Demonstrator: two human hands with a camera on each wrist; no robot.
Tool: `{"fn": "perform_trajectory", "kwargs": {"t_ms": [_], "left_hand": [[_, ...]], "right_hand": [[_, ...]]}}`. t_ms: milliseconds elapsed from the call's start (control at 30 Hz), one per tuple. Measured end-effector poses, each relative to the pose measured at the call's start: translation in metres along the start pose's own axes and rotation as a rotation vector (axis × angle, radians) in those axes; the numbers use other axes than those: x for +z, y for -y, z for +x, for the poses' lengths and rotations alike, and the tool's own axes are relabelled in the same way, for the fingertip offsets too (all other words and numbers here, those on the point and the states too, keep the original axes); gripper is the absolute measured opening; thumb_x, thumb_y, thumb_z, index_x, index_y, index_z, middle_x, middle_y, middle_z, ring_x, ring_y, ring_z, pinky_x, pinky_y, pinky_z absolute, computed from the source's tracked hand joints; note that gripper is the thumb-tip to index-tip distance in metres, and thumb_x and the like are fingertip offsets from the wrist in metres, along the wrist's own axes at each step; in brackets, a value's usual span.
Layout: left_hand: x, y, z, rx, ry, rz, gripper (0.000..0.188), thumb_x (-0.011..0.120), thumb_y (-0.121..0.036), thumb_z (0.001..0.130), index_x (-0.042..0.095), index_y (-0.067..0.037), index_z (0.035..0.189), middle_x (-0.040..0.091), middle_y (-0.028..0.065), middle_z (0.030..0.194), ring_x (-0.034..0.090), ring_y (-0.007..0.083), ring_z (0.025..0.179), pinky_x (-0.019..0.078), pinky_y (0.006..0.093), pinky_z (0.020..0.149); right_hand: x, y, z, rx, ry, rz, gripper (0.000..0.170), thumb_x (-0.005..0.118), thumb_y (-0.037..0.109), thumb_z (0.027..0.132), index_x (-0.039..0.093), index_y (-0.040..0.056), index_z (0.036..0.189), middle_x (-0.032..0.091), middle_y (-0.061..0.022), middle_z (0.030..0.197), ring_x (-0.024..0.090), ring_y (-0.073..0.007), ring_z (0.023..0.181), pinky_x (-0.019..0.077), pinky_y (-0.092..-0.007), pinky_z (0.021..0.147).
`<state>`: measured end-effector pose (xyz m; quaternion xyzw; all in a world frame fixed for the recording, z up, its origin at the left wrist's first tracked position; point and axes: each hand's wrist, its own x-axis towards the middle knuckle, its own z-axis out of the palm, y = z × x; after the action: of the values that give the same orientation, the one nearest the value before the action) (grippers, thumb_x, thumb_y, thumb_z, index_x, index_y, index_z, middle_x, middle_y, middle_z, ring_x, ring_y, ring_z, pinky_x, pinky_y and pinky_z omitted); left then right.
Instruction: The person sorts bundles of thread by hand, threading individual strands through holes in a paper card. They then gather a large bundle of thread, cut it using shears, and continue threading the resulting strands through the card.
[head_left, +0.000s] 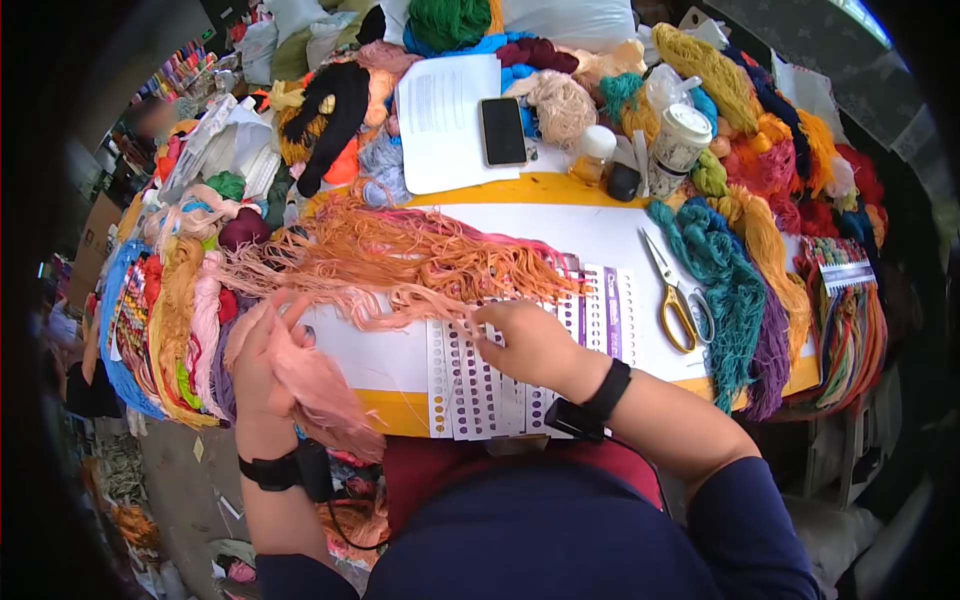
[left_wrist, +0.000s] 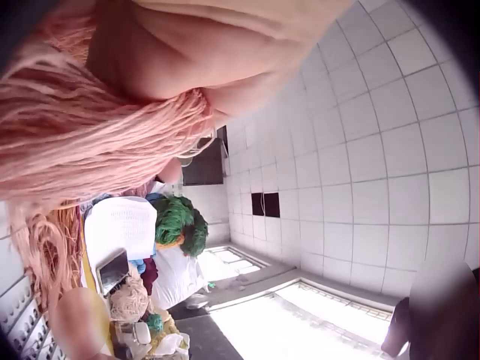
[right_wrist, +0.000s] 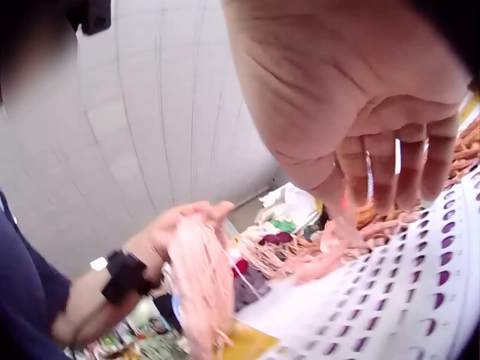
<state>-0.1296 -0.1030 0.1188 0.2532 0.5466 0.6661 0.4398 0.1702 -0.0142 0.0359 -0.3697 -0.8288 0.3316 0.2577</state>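
My left hand (head_left: 262, 365) holds a skein of pink thread (head_left: 318, 385), which hangs over the palm down past the table's front edge. In the left wrist view the pink strands (left_wrist: 97, 142) run in a thick bundle under that hand. Over the punched thread cards (head_left: 480, 395), my right hand (head_left: 535, 345) pinches the end of a pale pink hank (head_left: 390, 308) between thumb and fingertips. This hank stretches left across the table below a heap of orange and coral threads (head_left: 430, 250). The right wrist view shows the thumb and fingers (right_wrist: 386, 172) pointing down at the pink strands.
Gold-handled scissors (head_left: 675, 305) lie right of the cards, beside teal thread (head_left: 715, 290). Behind are a phone (head_left: 502, 132) on a paper sheet (head_left: 450, 110), a small jar (head_left: 594, 155) and a patterned cup (head_left: 680, 150). Colourful skeins line the table's back and both sides.
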Motion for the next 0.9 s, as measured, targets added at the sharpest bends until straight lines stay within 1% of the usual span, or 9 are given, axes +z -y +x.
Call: {"fn": "perform_trajectory", "kwargs": {"t_ms": [200,267,333,467,533,600,767,833,900], "left_hand": [[-0.101,-0.054,-0.024,-0.131,0.104,-0.321,0.016,0.054,-0.02,0.092,0.062,-0.007,0.087,0.065,0.0066,0.082,0.062,0.0151,0.068,0.0536,0.0315,0.058],[-0.168,-0.09,-0.024,-0.201,0.469,-0.7,0.022,0.055,-0.026,0.093,0.061,-0.007,0.085,0.064,0.0051,0.078,0.063,0.0166,0.068,0.0534,0.034,0.062],[-0.209,-0.128,-0.047,0.276,-0.148,-0.176,0.025,0.056,-0.03,0.094,0.062,-0.008,0.085,0.063,0.003,0.076,0.062,0.0164,0.07,0.0521,0.0334,0.066],[-0.421,-0.207,-0.061,0.597,-0.097,-0.319,0.031,0.048,-0.031,0.098,0.063,-0.004,0.095,0.062,0.0023,0.09,0.058,0.0135,0.084,0.0475,0.0267,0.078],[-0.341,-0.187,-0.086,0.626,-0.152,-0.348,0.035,0.046,-0.033,0.099,0.063,-0.003,0.098,0.062,0.0029,0.092,0.058,0.0136,0.087,0.0467,0.0261,0.08],[-0.251,-0.17,-0.098,0.735,-0.726,0.369,0.039,0.044,-0.036,0.099,0.063,-0.002,0.1,0.063,0.0058,0.094,0.059,0.0159,0.086,0.0478,0.0275,0.081],[-0.336,-0.199,-0.108,0.627,-0.638,0.282,0.036,0.046,-0.035,0.098,0.062,-0.003,0.099,0.061,0.0047,0.087,0.059,0.0156,0.078,0.0487,0.0273,0.076],[-0.349,-0.199,-0.113,0.618,-0.64,0.27,0.034,0.047,-0.034,0.098,0.062,-0.003,0.098,0.061,0.0038,0.085,0.058,0.0147,0.076,0.0483,0.0268,0.074],[-0.357,-0.2,-0.114,0.608,-0.621,0.244,0.032,0.048,-0.032,0.098,0.063,-0.004,0.096,0.06,0.0029,0.082,0.058,0.0139,0.074,0.0479,0.0264,0.072]], "right_hand": [[0.011,-0.02,0.006,-0.044,0.227,-0.221,0.016,0.054,0.013,0.076,0.064,0.0068,0.087,0.065,-0.0127,0.092,0.06,-0.0341,0.093,0.0494,-0.0426,0.082],[0.009,-0.02,0.008,-0.022,0.255,-0.232,0.018,0.055,0.013,0.075,0.065,0.0071,0.089,0.066,-0.0127,0.093,0.059,-0.0342,0.094,0.0495,-0.0425,0.083],[0.01,-0.019,0.008,-0.007,0.29,-0.24,0.02,0.055,0.013,0.075,0.065,0.0075,0.092,0.066,-0.0126,0.094,0.059,-0.0343,0.096,0.0495,-0.0423,0.083],[0.014,-0.024,0.006,-0.039,0.244,-0.279,0.031,0.056,0.011,0.073,0.065,0.0084,0.103,0.066,-0.0139,0.098,0.058,-0.0353,0.099,0.0495,-0.0419,0.085],[0.01,-0.022,0.003,-0.065,0.23,-0.261,0.034,0.056,0.01,0.072,0.064,0.0081,0.105,0.066,-0.0149,0.097,0.058,-0.0359,0.098,0.0495,-0.0423,0.085],[0.011,-0.024,0.003,-0.06,0.25,-0.273,0.034,0.057,0.01,0.072,0.064,0.0075,0.105,0.066,-0.015,0.098,0.058,-0.0365,0.099,0.0494,-0.0424,0.084],[-0.005,-0.029,0.007,0.139,0.329,0.066,0.034,0.059,0.011,0.077,0.064,0.0041,0.11,0.067,-0.0134,0.104,0.059,-0.0322,0.103,0.0488,-0.0385,0.085],[-0.004,-0.042,0.008,0.394,0.302,0.556,0.033,0.056,0.011,0.084,0.063,0.002,0.115,0.065,-0.0122,0.11,0.058,-0.0244,0.106,0.0461,-0.0337,0.089],[-0.007,-0.044,0.009,0.415,0.323,0.569,0.035,0.053,0.007,0.088,0.06,0.0015,0.122,0.063,-0.0089,0.116,0.059,-0.0164,0.102,0.0434,-0.0281,0.093]]}}
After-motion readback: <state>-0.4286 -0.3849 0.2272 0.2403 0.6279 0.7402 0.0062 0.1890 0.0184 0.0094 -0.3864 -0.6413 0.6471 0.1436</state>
